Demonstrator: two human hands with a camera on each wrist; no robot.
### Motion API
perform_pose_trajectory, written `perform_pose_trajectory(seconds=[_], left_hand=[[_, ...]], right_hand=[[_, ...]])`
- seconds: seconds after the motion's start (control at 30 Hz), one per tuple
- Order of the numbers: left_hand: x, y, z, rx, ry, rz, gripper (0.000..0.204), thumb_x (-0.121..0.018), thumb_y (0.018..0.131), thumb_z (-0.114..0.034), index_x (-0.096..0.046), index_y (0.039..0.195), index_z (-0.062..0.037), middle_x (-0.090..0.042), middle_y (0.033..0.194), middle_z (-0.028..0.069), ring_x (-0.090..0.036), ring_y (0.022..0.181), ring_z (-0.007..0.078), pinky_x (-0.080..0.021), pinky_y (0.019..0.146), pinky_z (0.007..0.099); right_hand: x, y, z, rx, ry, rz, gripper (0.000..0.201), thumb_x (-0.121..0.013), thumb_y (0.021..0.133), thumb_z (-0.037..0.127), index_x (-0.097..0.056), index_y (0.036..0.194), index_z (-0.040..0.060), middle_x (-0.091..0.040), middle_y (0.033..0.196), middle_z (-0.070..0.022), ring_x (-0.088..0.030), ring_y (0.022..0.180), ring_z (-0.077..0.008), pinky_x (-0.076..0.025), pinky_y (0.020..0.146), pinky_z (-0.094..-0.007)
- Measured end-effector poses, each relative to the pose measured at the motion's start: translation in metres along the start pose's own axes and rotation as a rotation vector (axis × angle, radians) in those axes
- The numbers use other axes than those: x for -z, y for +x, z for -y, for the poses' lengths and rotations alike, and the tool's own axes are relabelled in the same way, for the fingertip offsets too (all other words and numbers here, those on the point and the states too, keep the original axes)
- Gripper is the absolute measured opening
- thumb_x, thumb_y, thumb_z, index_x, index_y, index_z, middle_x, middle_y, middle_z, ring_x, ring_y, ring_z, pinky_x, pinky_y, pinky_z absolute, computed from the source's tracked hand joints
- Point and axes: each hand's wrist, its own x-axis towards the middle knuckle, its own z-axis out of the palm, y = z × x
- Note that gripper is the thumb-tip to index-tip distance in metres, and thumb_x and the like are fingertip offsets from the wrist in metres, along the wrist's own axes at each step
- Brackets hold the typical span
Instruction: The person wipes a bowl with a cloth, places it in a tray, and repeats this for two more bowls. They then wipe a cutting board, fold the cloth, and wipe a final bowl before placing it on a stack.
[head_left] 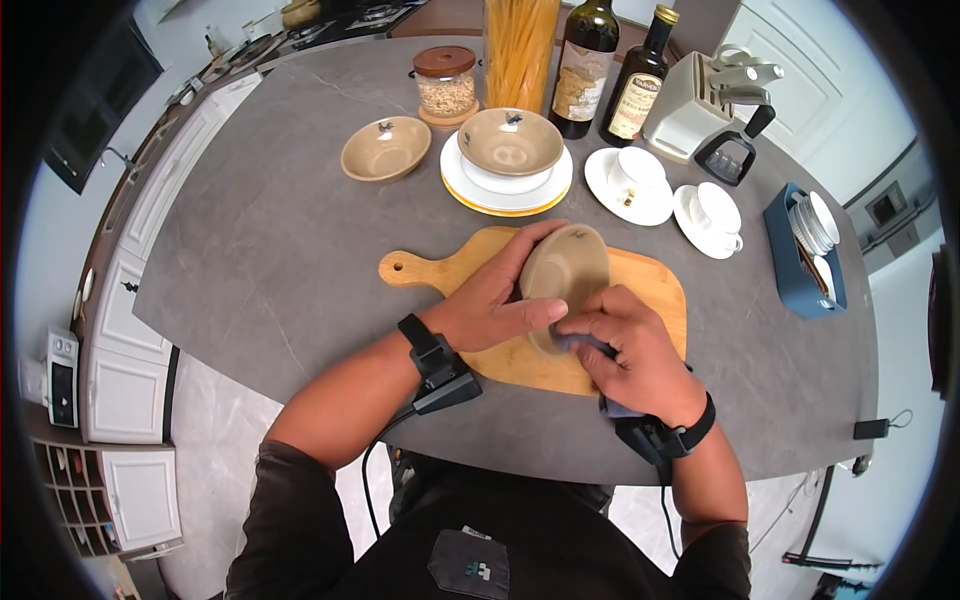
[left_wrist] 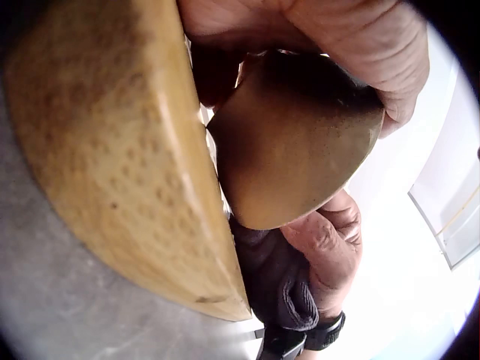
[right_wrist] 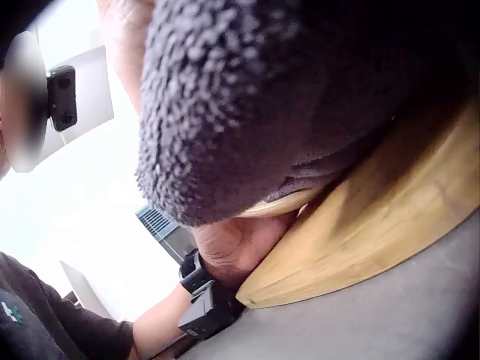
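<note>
A tan bowl point(head_left: 566, 262) is tilted up on its side over a wooden cutting board point(head_left: 652, 285). My left hand point(head_left: 497, 300) grips it at the left, thumb over the rim and fingers behind the outer wall. At the near right of the bowl, my right hand point(head_left: 640, 345) pinches a dark grey cloth point(right_wrist: 217, 112) against the inside near the rim. In the left wrist view, folds of the cloth point(left_wrist: 281, 289) hang below the bowl's edge, beside the board's edge. Much of the cloth is hidden under the right hand in the head view.
Beyond the board stand another tan bowl point(head_left: 386, 150), stacked plates point(head_left: 460, 190) topped by a bowl point(head_left: 510, 142), and white cups on saucers point(head_left: 600, 185). Farther back are a jar point(head_left: 445, 90), pasta point(head_left: 520, 50) and bottles point(head_left: 585, 70). A blue bin point(head_left: 790, 270) with dishes sits right.
</note>
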Motion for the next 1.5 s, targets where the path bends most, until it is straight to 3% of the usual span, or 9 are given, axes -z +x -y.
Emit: perform_pose_trajectory(seconds=[0.1, 0.2, 0.33, 0.43, 0.6, 0.8, 1.13, 1.2, 1.5], left_hand=[[-0.001, -0.001, 0.000, -0.002, 0.016, 0.002, 0.104, -0.082, 0.096, -0.046, -0.023, 0.172, -0.0060, -0.043, 0.164, 0.0123, -0.042, 0.153, 0.0233, -0.035, 0.128, 0.0420], [0.001, 0.000, 0.001, -0.007, 0.033, 0.001, 0.104, -0.082, 0.096, -0.046, -0.023, 0.172, -0.0058, -0.043, 0.164, 0.0124, -0.043, 0.153, 0.0235, -0.036, 0.127, 0.0421], [0.000, -0.001, 0.001, -0.012, 0.033, 0.008, 0.097, -0.079, 0.099, -0.042, -0.025, 0.171, -0.0049, -0.044, 0.164, 0.0124, -0.043, 0.153, 0.0226, -0.036, 0.127, 0.0416], [0.003, 0.000, 0.005, -0.035, 0.010, -0.057, 0.082, -0.072, 0.106, -0.030, -0.027, 0.169, -0.0033, -0.048, 0.159, 0.0127, -0.049, 0.146, 0.0205, -0.042, 0.122, 0.0388], [0.004, 0.003, 0.015, -0.038, 0.104, -0.357, 0.048, -0.058, 0.111, -0.016, -0.052, 0.156, 0.0014, -0.066, 0.142, 0.0082, -0.061, 0.129, 0.0137, -0.049, 0.111, 0.0322], [0.004, 0.007, 0.026, -0.111, 0.224, -0.522, 0.036, -0.058, 0.112, -0.017, -0.063, 0.140, 0.0048, -0.076, 0.116, 0.0092, -0.067, 0.101, 0.0120, -0.054, 0.091, 0.0306], [0.011, 0.004, 0.025, -0.073, 0.413, -0.641, 0.033, -0.057, 0.115, -0.018, -0.066, 0.139, 0.0042, -0.076, 0.123, 0.0079, -0.067, 0.111, 0.0106, -0.053, 0.098, 0.0291], [0.013, 0.004, 0.024, -0.098, 0.417, -0.652, 0.031, -0.061, 0.113, -0.019, -0.070, 0.129, 0.0044, -0.078, 0.103, 0.0114, -0.070, 0.091, 0.0156, -0.056, 0.084, 0.0332], [0.019, 0.000, 0.014, -0.043, 0.548, -0.577, 0.032, -0.059, 0.112, -0.023, -0.073, 0.121, 0.0043, -0.077, 0.095, 0.0238, -0.076, 0.085, 0.0334, -0.057, 0.079, 0.0405]], right_hand=[[-0.003, 0.001, -0.004, -0.030, -0.214, -0.231, 0.027, -0.080, 0.080, -0.001, -0.081, 0.106, 0.0028, -0.070, 0.101, -0.0126, -0.066, 0.099, -0.0362, -0.057, 0.087, -0.0460], [0.002, 0.001, -0.003, -0.117, -0.307, -0.186, 0.026, -0.079, 0.080, -0.002, -0.081, 0.106, 0.0036, -0.071, 0.102, -0.0129, -0.067, 0.101, -0.0366, -0.057, 0.088, -0.0461], [0.006, -0.002, 0.003, -0.038, 0.014, 0.025, 0.028, -0.077, 0.084, -0.005, -0.081, 0.110, 0.0029, -0.072, 0.103, -0.0131, -0.068, 0.100, -0.0361, -0.058, 0.089, -0.0430], [0.005, -0.004, -0.005, -0.082, 0.195, -0.067, 0.028, -0.076, 0.087, -0.006, -0.081, 0.113, 0.0023, -0.071, 0.102, -0.0127, -0.069, 0.098, -0.0322, -0.057, 0.088, -0.0384], [0.004, -0.008, -0.028, -0.213, 0.197, -0.461, 0.025, -0.074, 0.095, -0.004, -0.081, 0.119, 0.0014, -0.071, 0.105, -0.0106, -0.068, 0.093, -0.0219, -0.053, 0.085, -0.0315], [0.003, -0.008, -0.030, -0.271, 0.142, -0.521, 0.023, -0.072, 0.100, 0.000, -0.079, 0.121, -0.0013, -0.072, 0.107, -0.0104, -0.068, 0.097, -0.0211, -0.053, 0.088, -0.0312], [0.002, -0.009, -0.038, -0.324, 0.163, -0.502, 0.022, -0.071, 0.102, 0.004, -0.077, 0.122, -0.0023, -0.074, 0.110, -0.0121, -0.070, 0.098, -0.0210, -0.054, 0.090, -0.0320], [0.001, -0.009, -0.038, -0.324, 0.165, -0.501, 0.022, -0.071, 0.102, 0.004, -0.077, 0.122, -0.0024, -0.074, 0.110, -0.0120, -0.070, 0.098, -0.0210, -0.054, 0.090, -0.0322], [-0.002, -0.011, -0.043, -0.312, 0.172, -0.506, 0.022, -0.071, 0.103, 0.005, -0.076, 0.123, -0.0024, -0.076, 0.111, -0.0126, -0.071, 0.100, -0.0201, -0.055, 0.091, -0.0319]])
